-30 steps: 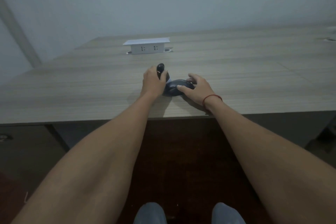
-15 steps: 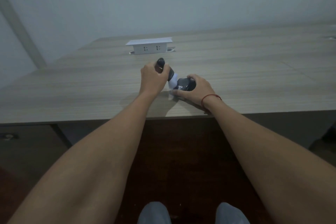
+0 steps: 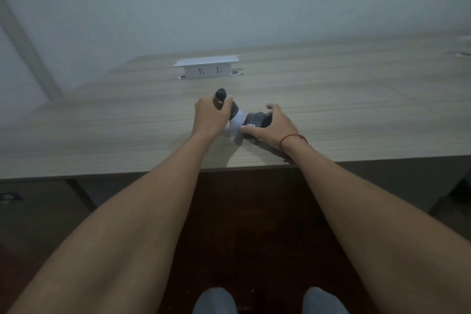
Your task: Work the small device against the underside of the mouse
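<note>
From the head view, the left hand (image 3: 209, 118) is wrapped around a dark handheld device (image 3: 224, 102), whose rounded black top sticks up past the knuckles and whose lower end carries a pale white tip (image 3: 235, 123) slanting down toward the right hand. The right hand (image 3: 271, 125), with a red string (image 3: 293, 138) about its wrist, curls its fingers and thumb around a dark rounded case (image 3: 256, 121) with white lettering on the side facing the camera; the case sits on the bench (image 3: 356, 115), just beside the white tip, and whether the two touch cannot be told. Both hands lie close together near the bench's front edge. Well beyond the left hand, farther across the bench, stands a raised white socket box (image 3: 207, 67) with two outlets on its face.
</note>
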Demonstrator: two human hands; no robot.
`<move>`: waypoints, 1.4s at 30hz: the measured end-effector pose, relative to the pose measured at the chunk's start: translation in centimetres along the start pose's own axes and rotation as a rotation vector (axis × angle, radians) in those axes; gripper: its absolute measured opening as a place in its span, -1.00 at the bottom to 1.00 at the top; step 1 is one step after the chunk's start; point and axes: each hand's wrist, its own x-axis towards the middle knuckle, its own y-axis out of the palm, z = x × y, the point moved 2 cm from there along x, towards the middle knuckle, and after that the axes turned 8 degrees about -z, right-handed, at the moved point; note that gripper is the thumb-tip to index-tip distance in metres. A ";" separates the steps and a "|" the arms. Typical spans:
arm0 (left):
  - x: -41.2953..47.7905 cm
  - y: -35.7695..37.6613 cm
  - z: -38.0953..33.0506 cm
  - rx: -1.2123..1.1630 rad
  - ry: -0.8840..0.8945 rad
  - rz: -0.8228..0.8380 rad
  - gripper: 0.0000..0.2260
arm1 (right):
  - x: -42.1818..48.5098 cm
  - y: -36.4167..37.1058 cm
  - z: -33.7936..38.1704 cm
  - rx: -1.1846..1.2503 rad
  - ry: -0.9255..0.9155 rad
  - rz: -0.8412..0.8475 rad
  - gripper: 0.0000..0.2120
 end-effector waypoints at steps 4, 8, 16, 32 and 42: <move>-0.3 1.2 -1.2 0.058 0.065 0.071 -0.74 | 0.1 -0.1 -0.1 0.014 0.013 0.023 0.17; -0.8 1.6 0.4 0.246 0.062 0.088 -0.75 | -0.2 -0.2 0.0 0.032 0.019 0.038 0.24; 0.5 2.8 -3.9 0.187 0.146 0.149 -0.82 | 0.2 0.0 -0.1 0.026 0.023 0.060 0.18; 0.5 3.8 -1.2 0.202 -0.005 0.119 -0.73 | 0.1 -0.5 -0.4 0.058 -0.029 0.092 0.03; -0.4 0.9 0.6 -0.176 -0.496 0.215 -0.81 | 0.3 -1.0 -0.4 0.089 -0.101 0.083 -0.18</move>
